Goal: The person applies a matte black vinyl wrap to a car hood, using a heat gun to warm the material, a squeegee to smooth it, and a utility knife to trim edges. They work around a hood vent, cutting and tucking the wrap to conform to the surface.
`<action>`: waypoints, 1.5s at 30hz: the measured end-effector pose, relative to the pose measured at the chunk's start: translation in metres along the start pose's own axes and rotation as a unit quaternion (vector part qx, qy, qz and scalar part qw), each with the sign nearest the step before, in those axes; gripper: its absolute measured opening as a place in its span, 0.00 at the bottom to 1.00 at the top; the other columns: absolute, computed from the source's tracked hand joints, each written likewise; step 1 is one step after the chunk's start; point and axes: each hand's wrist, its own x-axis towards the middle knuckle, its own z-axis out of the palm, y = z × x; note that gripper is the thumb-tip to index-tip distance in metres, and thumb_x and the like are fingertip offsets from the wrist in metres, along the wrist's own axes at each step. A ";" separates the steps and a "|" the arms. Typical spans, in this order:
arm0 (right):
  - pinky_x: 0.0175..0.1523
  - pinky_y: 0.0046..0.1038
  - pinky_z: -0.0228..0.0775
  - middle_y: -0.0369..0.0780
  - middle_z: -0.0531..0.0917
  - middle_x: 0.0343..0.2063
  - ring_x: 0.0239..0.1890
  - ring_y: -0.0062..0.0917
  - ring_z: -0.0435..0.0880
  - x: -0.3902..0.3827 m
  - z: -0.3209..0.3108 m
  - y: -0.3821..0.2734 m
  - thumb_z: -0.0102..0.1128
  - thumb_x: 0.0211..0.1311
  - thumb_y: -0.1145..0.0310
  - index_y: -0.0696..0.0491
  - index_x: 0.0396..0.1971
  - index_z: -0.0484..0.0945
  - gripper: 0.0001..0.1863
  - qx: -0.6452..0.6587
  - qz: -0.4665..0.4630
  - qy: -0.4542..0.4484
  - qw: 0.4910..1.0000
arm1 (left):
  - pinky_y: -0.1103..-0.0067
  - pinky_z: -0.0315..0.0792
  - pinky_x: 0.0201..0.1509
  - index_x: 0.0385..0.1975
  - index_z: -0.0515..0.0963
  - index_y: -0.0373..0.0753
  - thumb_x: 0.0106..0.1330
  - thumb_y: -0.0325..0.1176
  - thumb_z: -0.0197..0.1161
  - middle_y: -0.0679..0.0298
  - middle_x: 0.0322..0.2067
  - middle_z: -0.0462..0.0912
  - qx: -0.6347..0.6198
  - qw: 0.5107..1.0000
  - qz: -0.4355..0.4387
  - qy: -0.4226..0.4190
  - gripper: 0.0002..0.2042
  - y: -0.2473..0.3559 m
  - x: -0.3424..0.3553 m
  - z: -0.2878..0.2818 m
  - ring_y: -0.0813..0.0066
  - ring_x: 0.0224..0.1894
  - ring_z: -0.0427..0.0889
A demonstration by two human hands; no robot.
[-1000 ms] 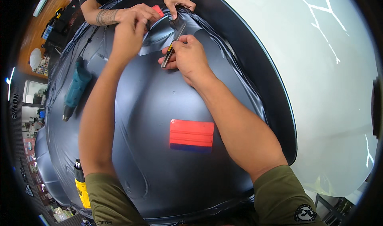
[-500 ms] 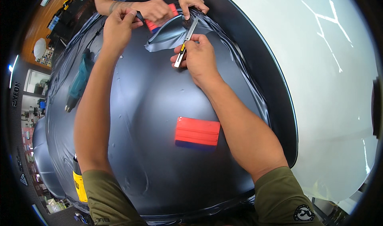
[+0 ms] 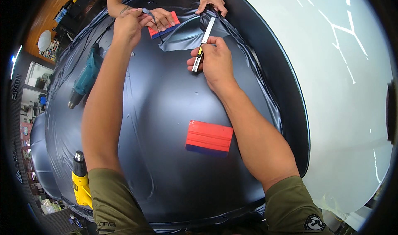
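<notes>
My left hand [image 3: 128, 25] is raised and pinches a thin dark strip of film [image 3: 155, 16] that curves down towards a cut flap of shiny blue-grey film [image 3: 182, 36]. In my right hand [image 3: 216, 61] is a slim silver utility knife [image 3: 207, 32], tilted with its tip at the far end, over the cut area. Beneath spreads a curved panel covered in dark satin film [image 3: 166, 94]. A co-worker's hand [image 3: 162, 20] rests on a red squeegee [image 3: 175, 19] beside the flap. Their other hand [image 3: 210, 2] touches the film just beyond the knife.
Near my right forearm lies another red squeegee with a dark blue edge [image 3: 209, 136]. A teal heat gun [image 3: 86, 75] lies left of my left forearm; a yellow heat gun [image 3: 81, 181] is nearer me. Wrinkled film gathers along the right edge, above a glossy pale surface [image 3: 336, 110].
The strip from my left hand now shows more plainly, curving towards the flap. The co-worker's hand has opened out over the squeegee. The view has shifted slightly, showing more of the yellow heat gun.
</notes>
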 end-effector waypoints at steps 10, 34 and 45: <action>0.36 0.36 0.72 0.47 0.82 0.22 0.25 0.39 0.82 -0.014 0.013 0.013 0.54 0.62 0.70 0.60 0.40 0.78 0.11 -0.348 -0.219 -0.013 0.911 | 0.69 0.79 0.51 0.41 0.72 0.29 0.69 0.25 0.54 0.55 0.40 0.78 -0.029 0.999 0.035 -0.027 0.06 -0.007 -0.006 -0.022 0.64 0.41 0.80; 0.43 0.43 0.74 0.48 0.82 0.33 0.36 0.46 0.82 -0.017 0.012 0.027 0.55 0.59 0.71 0.56 0.40 0.80 0.11 -0.431 -0.311 -0.044 0.846 | 0.78 0.78 0.41 0.40 0.74 0.34 0.67 0.41 0.63 0.60 0.29 0.80 0.125 0.973 0.068 -0.184 0.15 0.101 -0.072 0.115 0.75 0.32 0.81; 0.41 0.48 0.73 0.53 0.82 0.33 0.35 0.51 0.82 -0.017 0.015 0.021 0.51 0.65 0.67 0.60 0.36 0.74 0.11 -0.425 -0.302 -0.087 0.849 | 0.85 0.64 0.24 0.34 0.73 0.40 0.67 0.30 0.59 0.72 0.24 0.72 0.418 0.874 -0.245 -0.028 0.03 0.213 -0.391 -0.140 0.84 0.21 0.69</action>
